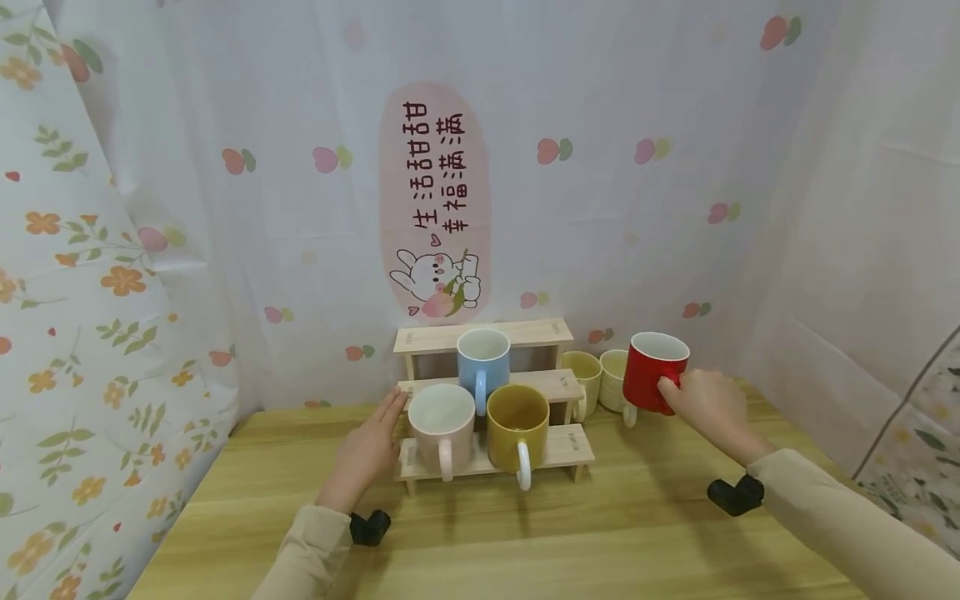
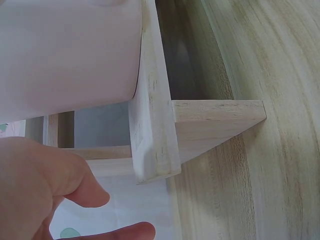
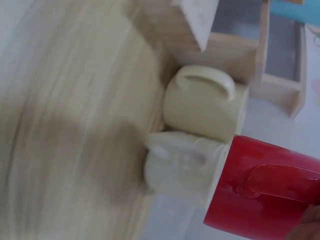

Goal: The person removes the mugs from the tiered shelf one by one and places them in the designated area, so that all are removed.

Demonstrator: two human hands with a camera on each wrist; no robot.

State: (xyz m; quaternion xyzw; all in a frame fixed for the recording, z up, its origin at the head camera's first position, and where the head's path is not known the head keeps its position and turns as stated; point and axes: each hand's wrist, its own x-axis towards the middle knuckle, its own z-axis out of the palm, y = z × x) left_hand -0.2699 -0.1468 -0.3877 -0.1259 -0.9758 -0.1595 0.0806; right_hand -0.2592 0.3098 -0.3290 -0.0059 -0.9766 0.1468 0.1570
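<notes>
Apparently a carry: the right hand [image 1: 708,408] holds a red mug [image 1: 647,375] aloft.
In the head view, that hand's fingers are curled and grip the mug at three o'clock from the wooden rack [image 1: 551,333]; the left hand [image 1: 367,454], fingers fairly straight and holding nothing, lies at nine o'clock, contact unclear. Carrying seems the step; the next move probably calls for keeping clear of the pale mugs [image 1: 591,392] at nine o'clock. Only the left wrist view reveals the gap between two digits [image 2: 130,232]. The right wrist view best shows the red handle [image 3: 280,180].
</notes>
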